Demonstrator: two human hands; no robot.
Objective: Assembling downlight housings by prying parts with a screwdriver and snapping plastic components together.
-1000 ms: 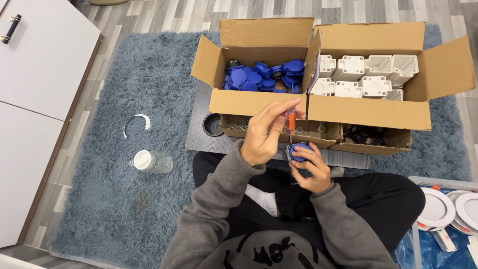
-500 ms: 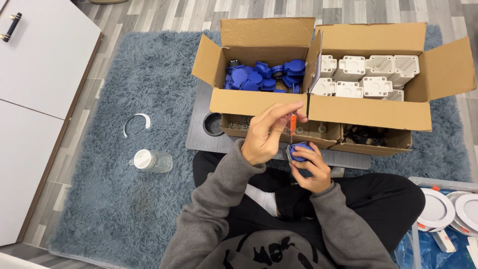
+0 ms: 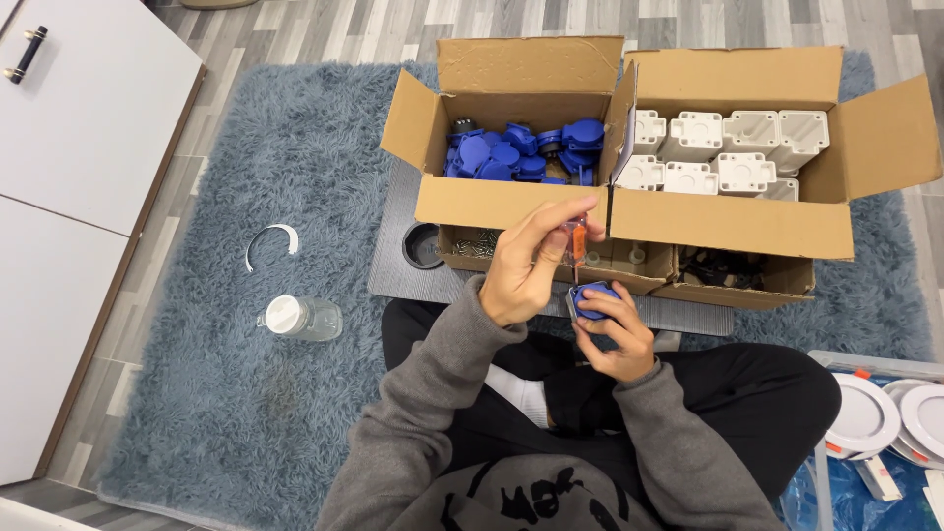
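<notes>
The blue part (image 3: 596,299) sits gripped in the right hand (image 3: 610,334), fingers curled around it, above the lap. The left hand (image 3: 531,265) pinches an orange-handled screwdriver (image 3: 573,242) upright onto it. Beyond lie two open cardboard boxes (image 3: 511,202) on a grey-blue shaggy rug (image 3: 246,177); grey wood flooring behind.

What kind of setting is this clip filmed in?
Probably a home room used for piecework: a person sits on a shaggy blue rug over wood-look flooring, beside white cabinets, with cardboard boxes of parts.

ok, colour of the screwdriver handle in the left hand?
Orange, translucent-looking screwdriver handle in the left hand; head view.
</notes>
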